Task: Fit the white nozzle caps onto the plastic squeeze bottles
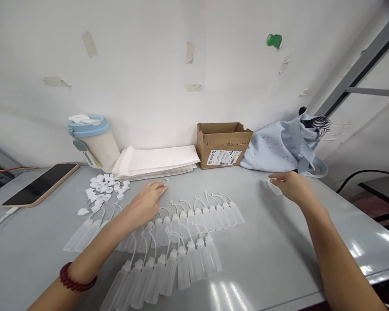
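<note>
On the grey table lie several translucent bottles (183, 265) with thin tubes on their tops, set side by side in rows. My left hand (147, 201) is over the back of these rows, its fingertips near a small pale piece (167, 179); whether it holds anything is hidden. At the right, my right hand (290, 185) has its fingers closed on a small translucent white piece (274, 187) just above the table. A pile of white caps (100, 188) lies to the left of my left hand.
Along the wall stand a cup with a blue lid (100, 142), a stack of white envelopes (158, 160), a cardboard box (225, 147) and a light blue cloth bag (272, 149). A phone (42, 183) with a white cable lies at the left of the table (262, 259).
</note>
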Demonstrator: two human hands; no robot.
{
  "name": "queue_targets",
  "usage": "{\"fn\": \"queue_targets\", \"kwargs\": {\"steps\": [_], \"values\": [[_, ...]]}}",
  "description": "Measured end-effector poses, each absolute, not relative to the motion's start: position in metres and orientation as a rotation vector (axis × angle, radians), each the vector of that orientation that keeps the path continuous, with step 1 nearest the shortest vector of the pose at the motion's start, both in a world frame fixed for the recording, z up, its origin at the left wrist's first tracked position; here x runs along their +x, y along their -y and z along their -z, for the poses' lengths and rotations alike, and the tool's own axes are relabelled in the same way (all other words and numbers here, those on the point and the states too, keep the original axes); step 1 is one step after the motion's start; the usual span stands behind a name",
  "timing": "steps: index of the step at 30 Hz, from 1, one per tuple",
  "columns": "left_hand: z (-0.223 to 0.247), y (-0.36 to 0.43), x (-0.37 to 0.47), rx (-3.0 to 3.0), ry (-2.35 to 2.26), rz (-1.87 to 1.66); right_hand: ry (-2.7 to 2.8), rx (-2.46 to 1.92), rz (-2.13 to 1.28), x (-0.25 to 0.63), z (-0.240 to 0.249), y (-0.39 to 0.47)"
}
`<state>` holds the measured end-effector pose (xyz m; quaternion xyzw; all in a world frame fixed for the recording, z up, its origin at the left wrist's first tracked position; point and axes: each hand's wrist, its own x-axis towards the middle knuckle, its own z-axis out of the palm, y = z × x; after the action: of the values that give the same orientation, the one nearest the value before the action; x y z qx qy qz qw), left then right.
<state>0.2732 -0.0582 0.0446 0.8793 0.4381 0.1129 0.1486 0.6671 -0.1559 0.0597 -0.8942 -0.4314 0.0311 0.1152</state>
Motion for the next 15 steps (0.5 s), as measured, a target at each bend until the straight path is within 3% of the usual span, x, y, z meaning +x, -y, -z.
{"fn": "queue_targets", "kwargs": {"steps": [15], "values": [[-0.069,0.084,0.262,2.108,-1.401,-1.084,1.301,-2.529,-0.126,0.651,-0.057,0.151]]}}
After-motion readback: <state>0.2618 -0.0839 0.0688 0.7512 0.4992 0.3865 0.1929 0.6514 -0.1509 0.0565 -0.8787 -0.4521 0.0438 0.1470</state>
